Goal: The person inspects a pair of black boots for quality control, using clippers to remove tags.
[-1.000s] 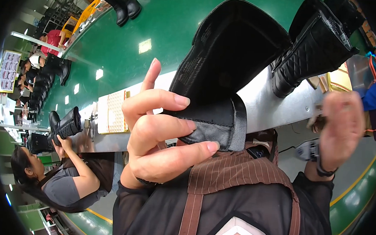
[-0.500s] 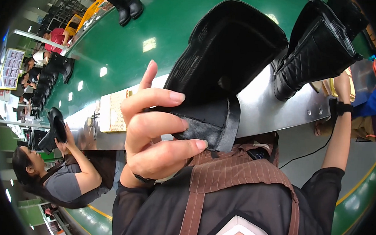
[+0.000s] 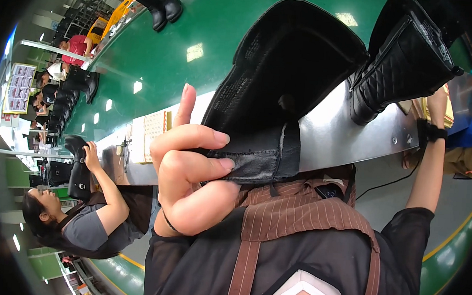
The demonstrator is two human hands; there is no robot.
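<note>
My left hand point(image 3: 193, 180) grips a black boot point(image 3: 282, 91) in front of my chest. The boot's dark inside faces me, with faint print along its lining. Index and middle fingertips press on the stitched edge of a black leather piece at its near end; the thumb is tucked mostly out of sight below. My right arm stretches to the far right, where my right hand point(image 3: 437, 104) is beside a yellow and beige pad or stack point(image 3: 446, 113). Its fingers are largely hidden behind another black boot point(image 3: 395, 68), quilted and laced, standing on the metal ledge.
A steel ledge point(image 3: 355, 138) borders the green belt or table point(image 3: 200, 26). A printed beige pad point(image 3: 153, 131) lies on it, left of my hand. More black boots point(image 3: 158, 10) stand farther off. A co-worker point(image 3: 88, 214) at left handles a black boot point(image 3: 79, 165). A black cord hangs at right.
My left fingers have shifted on the leather; the thumb has slid underneath and the piece lies flatter. The co-worker's boot has turned upright. My right hand stays about where it was.
</note>
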